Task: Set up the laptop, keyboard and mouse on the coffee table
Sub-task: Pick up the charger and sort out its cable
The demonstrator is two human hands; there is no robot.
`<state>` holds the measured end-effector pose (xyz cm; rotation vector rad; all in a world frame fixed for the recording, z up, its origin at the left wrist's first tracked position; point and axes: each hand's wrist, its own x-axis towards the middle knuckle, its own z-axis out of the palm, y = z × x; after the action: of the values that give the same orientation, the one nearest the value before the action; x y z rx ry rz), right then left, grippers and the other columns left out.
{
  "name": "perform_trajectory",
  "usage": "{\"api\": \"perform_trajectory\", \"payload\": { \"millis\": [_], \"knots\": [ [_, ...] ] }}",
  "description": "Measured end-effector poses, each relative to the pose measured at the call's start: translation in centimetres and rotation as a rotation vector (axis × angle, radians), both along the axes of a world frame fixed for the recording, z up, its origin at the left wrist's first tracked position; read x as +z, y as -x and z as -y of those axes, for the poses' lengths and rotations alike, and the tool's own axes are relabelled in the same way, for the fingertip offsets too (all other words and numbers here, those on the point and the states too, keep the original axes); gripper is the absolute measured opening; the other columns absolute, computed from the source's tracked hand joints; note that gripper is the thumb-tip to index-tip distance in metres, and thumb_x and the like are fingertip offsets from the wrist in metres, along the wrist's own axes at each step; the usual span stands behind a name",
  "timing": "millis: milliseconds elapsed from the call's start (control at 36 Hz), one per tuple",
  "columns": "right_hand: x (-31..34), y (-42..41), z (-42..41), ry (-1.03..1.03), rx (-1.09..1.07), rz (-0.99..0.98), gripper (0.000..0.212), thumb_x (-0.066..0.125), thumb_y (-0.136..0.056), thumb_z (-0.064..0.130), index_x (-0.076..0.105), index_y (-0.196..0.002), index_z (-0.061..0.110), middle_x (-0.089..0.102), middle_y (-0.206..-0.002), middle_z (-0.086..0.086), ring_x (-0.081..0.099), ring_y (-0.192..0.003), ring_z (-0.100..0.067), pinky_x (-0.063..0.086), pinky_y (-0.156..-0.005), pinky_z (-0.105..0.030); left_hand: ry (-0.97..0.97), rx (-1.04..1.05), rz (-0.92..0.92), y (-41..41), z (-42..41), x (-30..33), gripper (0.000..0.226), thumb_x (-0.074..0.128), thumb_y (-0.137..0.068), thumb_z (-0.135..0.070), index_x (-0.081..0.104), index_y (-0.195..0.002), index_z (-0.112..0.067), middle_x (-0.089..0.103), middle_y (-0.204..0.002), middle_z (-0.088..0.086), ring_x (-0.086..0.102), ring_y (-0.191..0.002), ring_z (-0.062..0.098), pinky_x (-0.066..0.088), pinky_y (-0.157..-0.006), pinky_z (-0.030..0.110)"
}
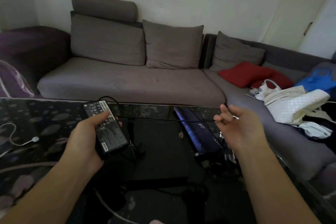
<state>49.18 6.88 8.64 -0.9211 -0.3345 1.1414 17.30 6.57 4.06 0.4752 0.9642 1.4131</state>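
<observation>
We have only one view, a wide-angle camera worn on the head, looking forward and down from close above the two forearms that reach in from the bottom edge. Near the fingers (pixel 224 114) of the right hand (pixel 241 129) and those of the left hand (pixel 85 138), the dark patterned tabletop (pixel 36 118) fills the lower half, so we sit right at its near edge. Beyond the fingers we face a grey sofa (pixel 127 78) and the wall, whose lines bend toward the frame edges.
</observation>
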Motion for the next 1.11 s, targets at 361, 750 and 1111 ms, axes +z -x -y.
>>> {"api": "perform_trajectory", "payload": {
  "millis": [361, 750, 1111],
  "knots": [
    [-1.7, 6.4, 0.4, 0.114, 0.143, 1.105, 0.027, 0.048, -0.09, 0.016, 0.074, -0.087, 0.021, 0.079, -0.081, -0.006, 0.071, -0.081, -0.032, 0.059, -0.08, -0.044, -0.033, -0.295, 0.151, -4.1, 1.8, 1.3, 0.038, 0.067, -0.085, -0.019, 0.075, -0.113, 0.006, 0.075, -0.12, 0.02, 0.076, -0.106, 0.032, 0.056, -0.102, 0.048],
    [-2.6, 10.9, 3.2, 0.006, 0.507, 1.575, 0.069, 0.026, -0.106, 0.064, 0.028, -0.164, 0.027, 0.055, -0.151, -0.005, 0.043, -0.144, -0.016, 0.034, -0.118, -0.04, -0.002, -0.555, 0.047, -5.4, 2.8, 0.7, 0.032, 0.067, -0.089, -0.028, 0.083, -0.104, -0.004, 0.076, -0.101, 0.019, 0.075, -0.082, 0.033, 0.06, -0.079, 0.043],
    [-2.4, -0.4, -0.3, -0.152, 0.027, -0.206, 0.034, 0.043, -0.103, -0.006, 0.051, -0.134, -0.014, 0.066, -0.133, -0.027, 0.071, -0.117, -0.032, 0.051, -0.11, -0.04, 0.025, -0.408, 0.246, -2.5, 1.5, 0.1, 0.031, 0.063, -0.088, -0.014, 0.069, -0.118, -0.012, 0.071, -0.108, 0.008, 0.069, -0.087, 0.021, 0.051, -0.091, 0.037]
  ]
}}
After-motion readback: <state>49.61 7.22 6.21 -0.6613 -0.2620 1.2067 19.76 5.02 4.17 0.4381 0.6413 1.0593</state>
